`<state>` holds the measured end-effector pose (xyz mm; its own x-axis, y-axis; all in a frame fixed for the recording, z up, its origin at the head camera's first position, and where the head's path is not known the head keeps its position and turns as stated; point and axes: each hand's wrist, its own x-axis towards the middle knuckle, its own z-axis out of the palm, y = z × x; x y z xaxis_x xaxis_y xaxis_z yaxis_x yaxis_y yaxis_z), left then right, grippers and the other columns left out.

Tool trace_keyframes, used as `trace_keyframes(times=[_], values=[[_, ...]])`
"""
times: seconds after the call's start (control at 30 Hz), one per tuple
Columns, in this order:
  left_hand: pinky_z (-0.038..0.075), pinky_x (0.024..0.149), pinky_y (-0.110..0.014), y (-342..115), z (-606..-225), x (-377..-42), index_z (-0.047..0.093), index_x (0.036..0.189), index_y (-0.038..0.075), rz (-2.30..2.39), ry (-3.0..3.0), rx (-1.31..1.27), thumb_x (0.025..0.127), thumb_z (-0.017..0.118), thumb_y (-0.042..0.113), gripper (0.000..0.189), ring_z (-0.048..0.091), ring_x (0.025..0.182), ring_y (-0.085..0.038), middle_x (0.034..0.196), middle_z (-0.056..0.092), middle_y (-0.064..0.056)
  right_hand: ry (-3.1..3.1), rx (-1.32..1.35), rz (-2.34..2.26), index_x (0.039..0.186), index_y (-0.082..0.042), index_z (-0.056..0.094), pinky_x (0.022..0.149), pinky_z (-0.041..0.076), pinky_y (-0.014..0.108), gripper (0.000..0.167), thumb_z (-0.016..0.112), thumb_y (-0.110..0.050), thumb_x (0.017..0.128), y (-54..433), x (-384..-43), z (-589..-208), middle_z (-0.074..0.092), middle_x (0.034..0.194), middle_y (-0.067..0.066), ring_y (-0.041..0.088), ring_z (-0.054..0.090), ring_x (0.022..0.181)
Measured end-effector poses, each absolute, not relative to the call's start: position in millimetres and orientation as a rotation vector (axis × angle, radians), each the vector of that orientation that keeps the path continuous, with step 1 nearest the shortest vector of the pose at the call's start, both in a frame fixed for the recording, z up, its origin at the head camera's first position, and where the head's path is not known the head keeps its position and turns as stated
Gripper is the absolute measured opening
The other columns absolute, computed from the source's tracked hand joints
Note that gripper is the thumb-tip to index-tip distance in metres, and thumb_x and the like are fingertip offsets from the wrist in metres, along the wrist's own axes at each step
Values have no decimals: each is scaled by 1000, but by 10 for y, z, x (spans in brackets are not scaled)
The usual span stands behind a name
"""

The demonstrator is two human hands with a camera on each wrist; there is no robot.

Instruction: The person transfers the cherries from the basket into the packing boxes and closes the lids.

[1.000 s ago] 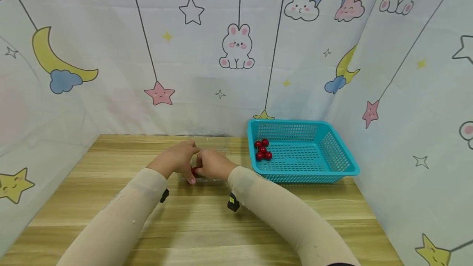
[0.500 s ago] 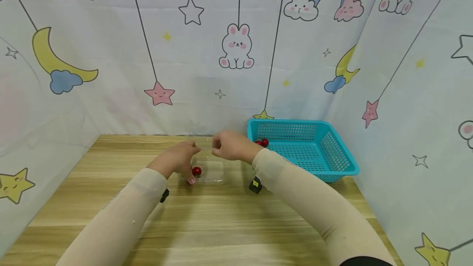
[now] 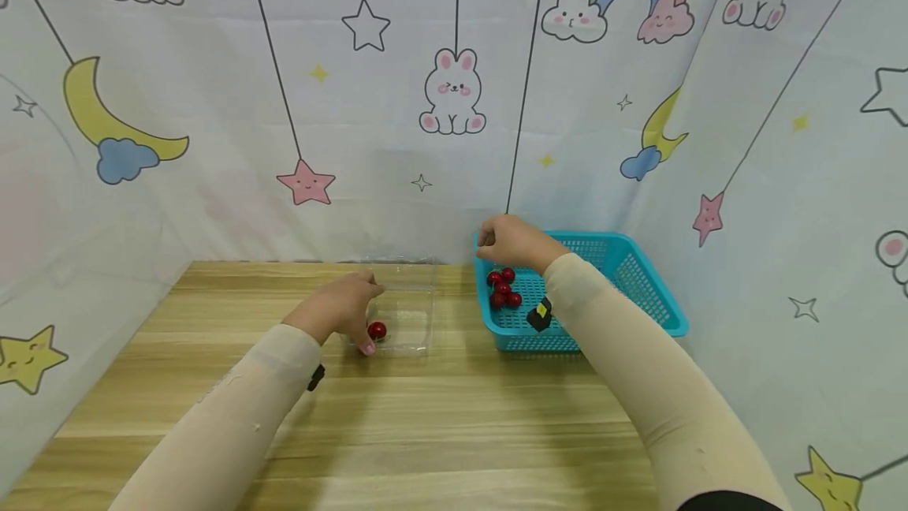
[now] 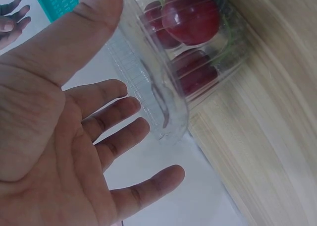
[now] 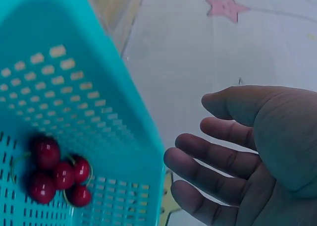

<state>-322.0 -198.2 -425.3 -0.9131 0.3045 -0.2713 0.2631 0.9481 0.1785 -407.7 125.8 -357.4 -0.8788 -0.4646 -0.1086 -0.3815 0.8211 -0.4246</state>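
My left hand (image 3: 333,307) rests at the left side of a clear plastic box (image 3: 414,322), its fingers loosely spread. In the left wrist view the thumb lies against the box wall, and several red cherries (image 4: 193,15) with green stems show inside. From the head view only one cherry (image 3: 377,330) in the box is visible; my hand hides the rest. My right hand (image 3: 516,243) hovers over the far left corner of a blue basket (image 3: 589,332). Its fingers are relaxed and hold nothing in the right wrist view. Several cherries (image 5: 63,175) lie together in the basket.
The wooden table (image 3: 426,432) extends in front of the box and basket. A white printed cloth (image 3: 369,124) hangs behind and along both sides. The box's clear lid (image 3: 400,273) appears to stand open toward the back.
My right hand has come out of the plastic box and moved right, up over the basket. The left hand has stayed at the box. The basket's cherries look the same.
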Motion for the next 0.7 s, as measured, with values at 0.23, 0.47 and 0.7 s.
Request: trace_keyframes(times=[0.23,0.47,0.7], values=[[52,124,-62,-1994,-4259,-3223,49,173,9,195,2808,417,73,110,42,122,50,157,-43,170,50,-19,2802,-583,-623,129,-4,79,110,63,55,27,74,-24,111,1570,-4324,-3724,76,140,19,38,72,130],[53,123,-62,-1997,-4252,-3226,49,173,9,185,2804,418,72,110,42,122,51,157,-43,169,50,-19,2784,-531,-600,130,0,81,111,62,56,28,72,-20,111,1733,-4557,-3961,76,145,21,40,72,133],[51,125,-63,-1977,-4246,-3239,48,174,9,184,2801,410,74,110,43,122,49,159,-43,172,48,-19,2734,-515,-462,132,-3,82,108,63,54,29,67,-18,113,1757,-4638,-4144,78,141,18,35,74,127]])
